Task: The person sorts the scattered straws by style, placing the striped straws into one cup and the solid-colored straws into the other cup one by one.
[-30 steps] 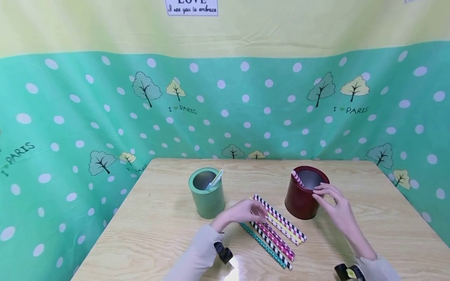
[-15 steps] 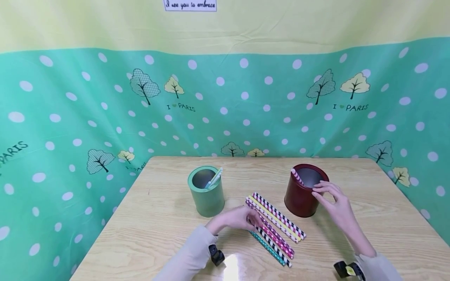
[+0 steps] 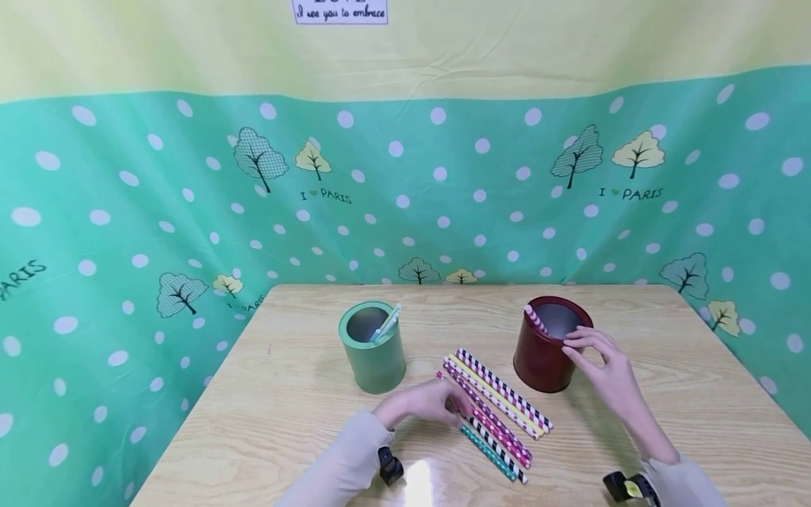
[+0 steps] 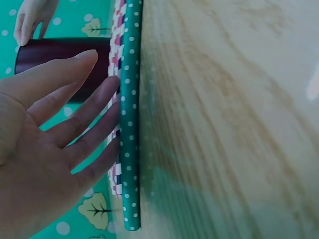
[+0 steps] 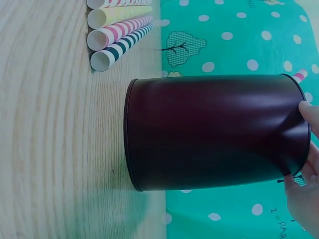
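Several patterned paper straws (image 3: 500, 408) lie side by side in the middle of the wooden table (image 3: 304, 408). My left hand (image 3: 459, 405) rests on their near-left part with fingers (image 4: 107, 99) fairly straight against a green dotted straw (image 4: 130, 124). My right hand (image 3: 576, 345) pinches the near rim of a dark red can (image 3: 538, 359), and its fingertips (image 5: 311, 117) show at that rim. A pink striped straw (image 3: 535, 319) leans inside the can. To the left stands a green can (image 3: 374, 352) holding a pale straw (image 3: 388, 324).
A green dotted cloth (image 3: 190, 211) with tree prints hangs behind and beside the table. The open ends of the straws (image 5: 117, 35) lie a short way from the red can's base (image 5: 134, 132). Bare wood lies at the table's left and right.
My left hand has slid back toward me along the straws, and one pink dotted straw has shifted left out of the row. The right hand has stayed on the red can's rim.
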Demonstrator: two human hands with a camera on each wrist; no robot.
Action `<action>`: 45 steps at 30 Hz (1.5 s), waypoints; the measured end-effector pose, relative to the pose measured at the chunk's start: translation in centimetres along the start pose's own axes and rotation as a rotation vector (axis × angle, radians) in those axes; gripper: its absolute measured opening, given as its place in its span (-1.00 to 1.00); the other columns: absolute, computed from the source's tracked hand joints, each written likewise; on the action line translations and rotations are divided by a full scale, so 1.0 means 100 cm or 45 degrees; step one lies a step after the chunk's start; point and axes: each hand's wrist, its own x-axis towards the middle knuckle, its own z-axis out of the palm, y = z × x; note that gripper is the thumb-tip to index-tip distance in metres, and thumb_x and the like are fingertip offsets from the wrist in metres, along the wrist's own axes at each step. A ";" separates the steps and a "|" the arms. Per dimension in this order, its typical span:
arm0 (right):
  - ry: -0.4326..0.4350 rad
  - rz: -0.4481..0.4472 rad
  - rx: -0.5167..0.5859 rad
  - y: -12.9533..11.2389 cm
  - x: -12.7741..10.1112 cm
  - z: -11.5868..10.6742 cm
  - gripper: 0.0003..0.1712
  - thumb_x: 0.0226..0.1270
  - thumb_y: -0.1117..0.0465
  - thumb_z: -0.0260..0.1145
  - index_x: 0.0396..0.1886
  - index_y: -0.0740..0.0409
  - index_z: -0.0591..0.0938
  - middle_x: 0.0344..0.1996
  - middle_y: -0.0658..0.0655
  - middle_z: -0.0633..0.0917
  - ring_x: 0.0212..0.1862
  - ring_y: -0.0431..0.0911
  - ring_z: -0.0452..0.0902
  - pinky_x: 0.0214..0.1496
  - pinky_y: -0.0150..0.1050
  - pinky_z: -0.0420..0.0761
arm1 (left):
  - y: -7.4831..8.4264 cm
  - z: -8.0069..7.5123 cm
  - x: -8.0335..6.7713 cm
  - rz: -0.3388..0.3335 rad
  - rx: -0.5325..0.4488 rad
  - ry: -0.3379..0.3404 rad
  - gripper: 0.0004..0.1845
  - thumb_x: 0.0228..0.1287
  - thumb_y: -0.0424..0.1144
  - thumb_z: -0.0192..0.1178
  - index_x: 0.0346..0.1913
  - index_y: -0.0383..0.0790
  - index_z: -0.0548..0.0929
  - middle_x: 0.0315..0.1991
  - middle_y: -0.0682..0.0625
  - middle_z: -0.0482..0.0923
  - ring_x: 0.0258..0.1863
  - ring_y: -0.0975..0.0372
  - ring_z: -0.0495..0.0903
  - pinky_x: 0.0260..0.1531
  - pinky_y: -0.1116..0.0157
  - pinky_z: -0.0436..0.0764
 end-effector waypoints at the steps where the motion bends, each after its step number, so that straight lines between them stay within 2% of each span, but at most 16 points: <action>1: 0.001 0.000 -0.004 0.000 0.000 0.000 -0.83 0.06 0.16 0.32 -0.32 -0.19 0.62 -0.09 -0.20 0.52 0.10 -0.31 0.25 0.10 -0.61 0.13 | 0.000 0.001 0.000 -0.004 0.023 0.001 -0.78 -0.05 -0.46 0.24 -0.26 -0.27 0.60 -0.34 0.06 0.59 -0.37 0.46 0.48 -0.28 0.54 0.45; 7: -0.001 0.002 -0.008 0.003 -0.001 0.001 -0.82 0.06 0.16 0.32 -0.31 -0.18 0.62 -0.08 -0.18 0.52 0.11 -0.30 0.25 0.10 -0.61 0.13 | -0.002 0.004 0.001 -0.002 0.135 0.005 -0.78 -0.07 -0.44 0.27 -0.28 -0.21 0.62 -0.35 0.13 0.59 -0.35 0.47 0.47 -0.26 0.55 0.43; 16: -0.004 -0.016 0.002 0.001 0.000 0.001 -0.82 0.06 0.17 0.32 -0.30 -0.18 0.62 -0.08 -0.17 0.53 0.11 -0.29 0.25 0.13 -0.59 0.11 | -0.007 0.005 0.003 0.000 0.181 -0.009 -0.78 -0.09 -0.43 0.29 -0.29 -0.18 0.63 -0.38 0.17 0.56 -0.37 0.48 0.46 -0.28 0.56 0.42; 23: -0.003 -0.014 0.012 0.001 0.001 0.001 -0.81 0.06 0.18 0.32 -0.30 -0.18 0.62 -0.09 -0.18 0.53 0.11 -0.30 0.25 0.12 -0.60 0.12 | -0.006 0.006 0.003 0.000 0.329 -0.016 -0.79 -0.09 -0.41 0.30 -0.31 -0.14 0.65 -0.38 0.19 0.51 -0.37 0.48 0.43 -0.30 0.57 0.39; 27: 0.003 -0.015 0.008 0.001 0.001 0.001 -0.81 0.05 0.18 0.32 -0.31 -0.19 0.61 -0.09 -0.19 0.53 0.11 -0.29 0.26 0.11 -0.60 0.13 | -0.007 0.008 0.005 0.020 0.368 -0.026 -0.80 -0.09 -0.42 0.30 -0.33 -0.13 0.67 -0.38 0.19 0.51 -0.38 0.49 0.42 -0.31 0.59 0.38; 36: 0.017 -0.027 -0.002 0.004 0.001 0.002 -0.81 0.04 0.18 0.33 -0.31 -0.19 0.62 -0.10 -0.19 0.53 0.10 -0.29 0.26 0.11 -0.60 0.14 | -0.007 0.010 0.004 0.019 0.355 0.000 -0.82 -0.08 -0.42 0.29 -0.35 -0.12 0.67 -0.41 0.21 0.53 -0.41 0.51 0.42 -0.33 0.60 0.39; 45: 0.023 -0.042 0.006 0.004 0.001 0.002 -0.80 0.03 0.21 0.34 -0.33 -0.16 0.62 -0.10 -0.17 0.53 0.10 -0.28 0.27 0.12 -0.59 0.14 | -0.005 0.004 -0.001 0.046 0.186 0.089 -0.80 -0.11 -0.45 0.29 -0.33 -0.20 0.64 -0.38 0.15 0.56 -0.37 0.49 0.44 -0.28 0.56 0.41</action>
